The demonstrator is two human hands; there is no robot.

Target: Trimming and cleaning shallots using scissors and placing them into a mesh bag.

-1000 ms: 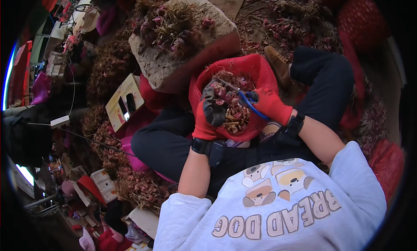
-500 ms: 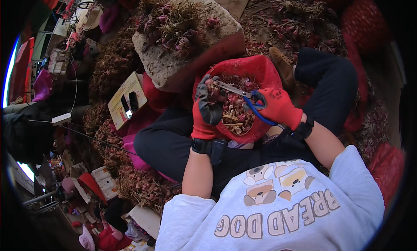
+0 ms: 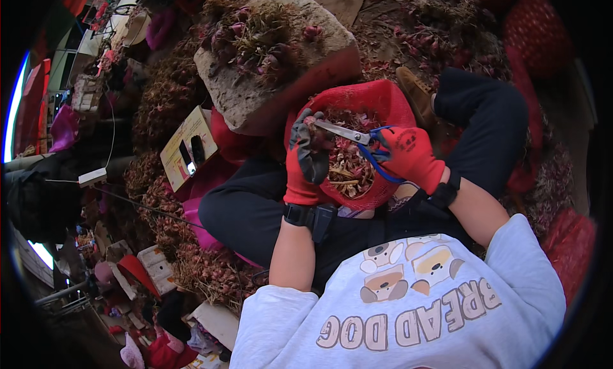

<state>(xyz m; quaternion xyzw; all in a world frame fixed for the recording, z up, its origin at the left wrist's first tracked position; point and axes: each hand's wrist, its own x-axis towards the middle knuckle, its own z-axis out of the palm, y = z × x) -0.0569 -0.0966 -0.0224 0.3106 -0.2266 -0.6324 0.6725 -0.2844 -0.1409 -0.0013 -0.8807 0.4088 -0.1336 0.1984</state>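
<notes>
My left hand [image 3: 305, 157], in a red glove with a dark grey palm, is closed around a purple-red shallot [image 3: 322, 139] at the left rim of a red mesh bag [image 3: 397, 104]. Its fingers partly cover the bulb. In a matching glove, my right hand [image 3: 408, 157] grips the blue handles of a pair of scissors [image 3: 348, 132]. The metal blades point left and reach the top of the shallot, close to my left fingertips. Below both hands, the bag lies rolled open between my legs, with dry stalks and reddish skins [image 3: 350, 168] inside.
A rough stone block [image 3: 223, 91] beyond the bag carries a heap of shallots with dried tops [image 3: 255, 40]. A phone [image 3: 196, 150] rests on a yellowish box [image 3: 175, 153] to the left. More shallots [image 3: 204, 270] are piled beside my left leg. Filled red mesh bags [image 3: 536, 33] stand at far right.
The scissor blades have come closer together, and my right hand has tightened slightly on the handles. My left hand keeps the shallot in nearly the same place.
</notes>
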